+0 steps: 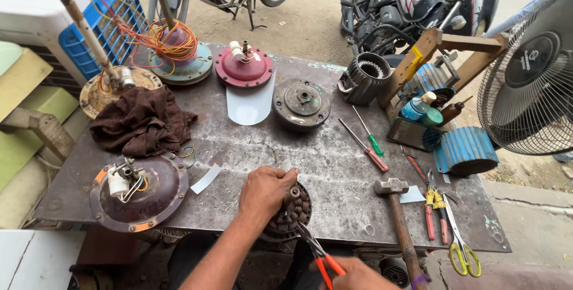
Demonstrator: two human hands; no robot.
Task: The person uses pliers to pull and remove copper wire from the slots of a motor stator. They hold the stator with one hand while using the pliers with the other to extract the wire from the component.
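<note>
— Gripping what, exactly?

— My left hand (265, 191) is closing tight around the shaft of the wound stator (289, 212) at the lower middle of the frame, on the near edge of the metal table (334, 159). My right hand (358, 277) is squeezing orange-handled pliers (316, 251), their nose touching the stator's rim.

— And around it?

— A hammer (399, 218) is lying just to the right, two screwdrivers (367, 144) further up, and a maroon fan housing (138, 191) is sitting at the lower left.
</note>
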